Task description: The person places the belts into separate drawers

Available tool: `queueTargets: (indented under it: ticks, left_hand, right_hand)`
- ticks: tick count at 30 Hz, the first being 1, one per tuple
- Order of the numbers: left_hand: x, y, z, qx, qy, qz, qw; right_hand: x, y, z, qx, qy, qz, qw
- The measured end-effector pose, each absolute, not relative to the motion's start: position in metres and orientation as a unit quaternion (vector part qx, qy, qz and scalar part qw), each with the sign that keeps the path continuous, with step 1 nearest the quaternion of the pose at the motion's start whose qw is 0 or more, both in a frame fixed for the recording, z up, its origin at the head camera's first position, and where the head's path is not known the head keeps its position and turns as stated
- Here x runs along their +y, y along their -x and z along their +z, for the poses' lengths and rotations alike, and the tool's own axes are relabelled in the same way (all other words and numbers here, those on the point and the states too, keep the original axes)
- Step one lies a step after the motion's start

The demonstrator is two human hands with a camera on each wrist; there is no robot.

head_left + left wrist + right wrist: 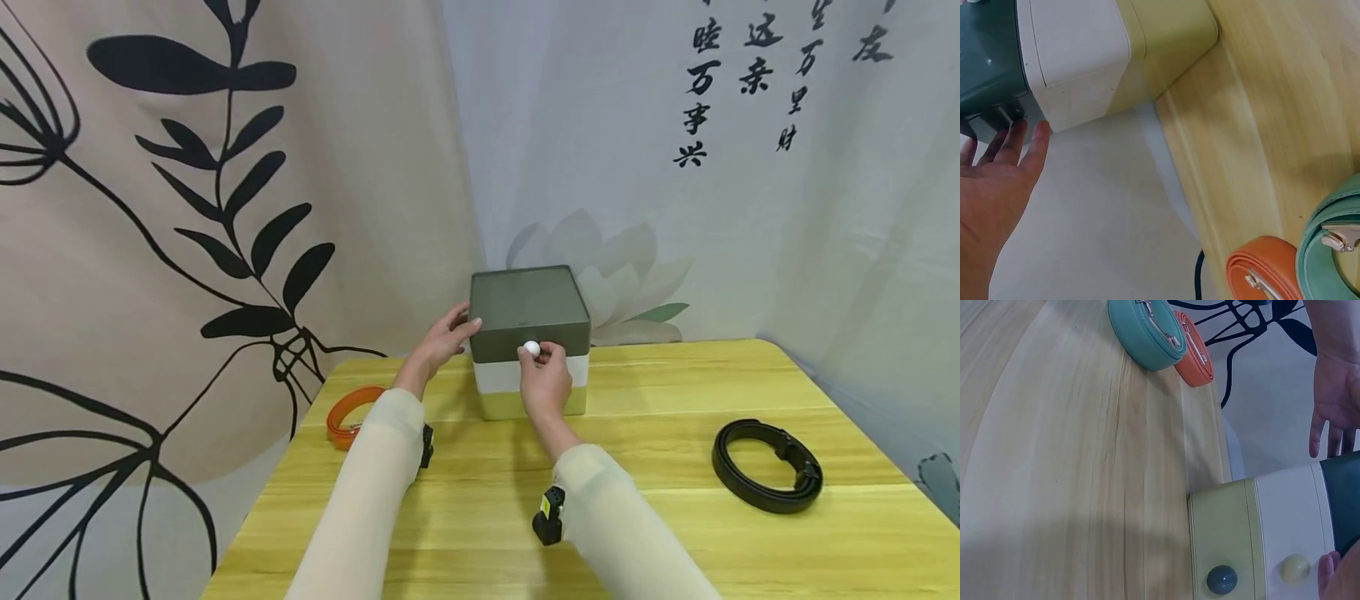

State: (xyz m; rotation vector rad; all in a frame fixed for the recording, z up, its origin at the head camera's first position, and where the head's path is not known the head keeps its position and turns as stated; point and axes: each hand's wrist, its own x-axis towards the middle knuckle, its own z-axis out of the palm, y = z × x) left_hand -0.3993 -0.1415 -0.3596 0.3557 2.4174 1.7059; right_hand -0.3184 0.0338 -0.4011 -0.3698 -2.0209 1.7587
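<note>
Pale fabric backdrop (382,150) with dark printed leaves, plus black characters upper right. In front, yellow wood-grain table (652,467). Three-tier box (525,296), dark green over white over yellow-green, stands upright at the table's far edge, about centre.

Coiled black belt (750,490) on the right side of the table, well apart from the box. Coiled teal belt (1138,347) with metal buckle, wrist views only, just beside a coiled orange belt (1272,259) near the table's left edge.

Left hand (441,340): grip spread wide, fingers extended against the box's left side at the dark green tier, thumb by the front corner, nothing held. Right hand (546,382): grip nearly closed, thumb and fingertips pinching the small round white knob (532,348) on the dark green tier's front. Small black camera (551,517) on the right wrist.

Other knobs: round cream knob (1295,569), white tier; round dark grey knob (1222,579), yellow-green tier.
</note>
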Motion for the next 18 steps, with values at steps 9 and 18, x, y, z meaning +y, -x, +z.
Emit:
queueTargets:
  ticks: [9,18]
  left_hand:
    - [-0.1410,0.3989,-0.3588,0.811,-0.124,0.567,0.074]
    - [-0.1429,0.3985,-0.3595,0.811,-0.129,0.564,0.084]
  right_hand:
    - [0.0293,0.3234,-0.4005,-0.725,0.144,0.630,0.238]
    - [0.0275,0.3244,-0.4047,-0.730,0.143,0.621,0.245]
